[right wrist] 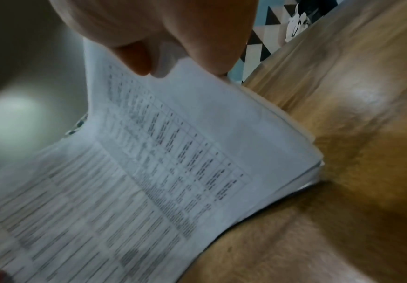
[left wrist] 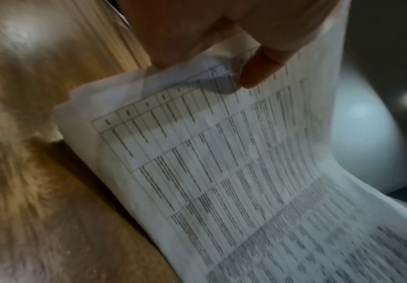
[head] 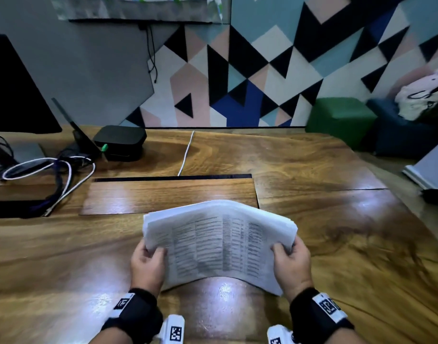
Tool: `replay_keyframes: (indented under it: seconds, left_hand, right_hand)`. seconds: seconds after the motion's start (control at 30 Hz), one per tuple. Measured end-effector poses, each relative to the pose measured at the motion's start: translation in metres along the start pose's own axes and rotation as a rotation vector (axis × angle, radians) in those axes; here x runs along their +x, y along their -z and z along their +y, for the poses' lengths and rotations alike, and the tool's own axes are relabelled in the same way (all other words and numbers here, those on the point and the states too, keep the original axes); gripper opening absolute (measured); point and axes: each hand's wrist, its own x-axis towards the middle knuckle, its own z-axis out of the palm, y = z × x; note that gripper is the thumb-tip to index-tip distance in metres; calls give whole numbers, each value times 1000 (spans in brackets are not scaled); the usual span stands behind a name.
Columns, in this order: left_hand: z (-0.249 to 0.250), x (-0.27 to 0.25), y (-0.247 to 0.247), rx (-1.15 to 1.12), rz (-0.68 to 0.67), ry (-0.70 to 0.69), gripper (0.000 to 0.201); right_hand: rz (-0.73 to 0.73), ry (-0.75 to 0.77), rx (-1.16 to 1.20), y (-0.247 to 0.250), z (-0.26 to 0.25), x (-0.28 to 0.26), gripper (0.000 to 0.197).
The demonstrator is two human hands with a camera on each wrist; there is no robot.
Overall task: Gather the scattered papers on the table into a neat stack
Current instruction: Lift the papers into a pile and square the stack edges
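Observation:
A stack of white printed papers [head: 218, 244] with table text is held up over the wooden table [head: 337, 219], bowed upward in the middle. My left hand [head: 148, 256] grips the stack's left edge, thumb on top. My right hand [head: 287, 256] grips its right edge the same way. In the left wrist view my thumb [left wrist: 258, 70] presses on the top sheet of the papers [left wrist: 246, 181]. The right wrist view shows my fingers [right wrist: 137, 59] pinching the papers [right wrist: 173, 162], whose layered edges show on the right side. The sheets' edges are slightly uneven.
At the back left stand a dark monitor [head: 17, 95], a black box [head: 120, 142] and a tangle of cables [head: 59, 175]. A white cable [head: 185, 152] runs into a flap [head: 168, 194] in the table. A green cube seat [head: 342, 115] sits beyond the table's right side.

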Motion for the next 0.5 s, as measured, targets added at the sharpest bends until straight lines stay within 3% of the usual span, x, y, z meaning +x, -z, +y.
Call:
replay_keyframes:
  seconds: [0.23, 0.37, 0.5]
  left_hand:
    - [8, -3, 2, -20, 73, -54, 26]
    - [8, -9, -5, 13, 114, -57, 27]
    - [17, -6, -6, -25, 115, -81, 28]
  right_hand:
    - [63, 189, 115, 8, -25, -2, 18]
    - [91, 131, 102, -1, -13, -4, 27]
    - [126, 156, 76, -1, -12, 4, 20]
